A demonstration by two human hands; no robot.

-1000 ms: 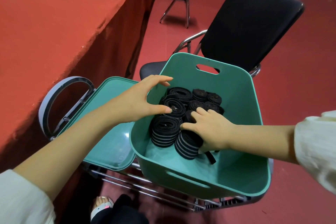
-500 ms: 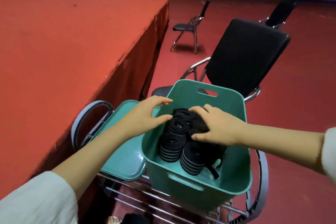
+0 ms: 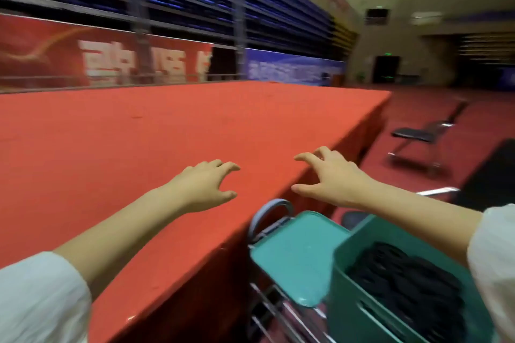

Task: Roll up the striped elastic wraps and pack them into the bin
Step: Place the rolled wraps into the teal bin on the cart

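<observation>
Left hand (image 3: pixel 203 185) and right hand (image 3: pixel 331 178) have left the bin (image 3: pixel 341 287), spread empty over the stage (image 3: pixel 167 133) edge.

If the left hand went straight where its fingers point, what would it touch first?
Probably the red carpeted platform beneath the left hand. Nothing else shows in its way, though its height is unclear.

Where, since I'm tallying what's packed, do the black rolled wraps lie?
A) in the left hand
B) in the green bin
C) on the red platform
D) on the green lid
B: the rolled wraps lie inside the green bin; the left hand and right hand are both empty.
</observation>
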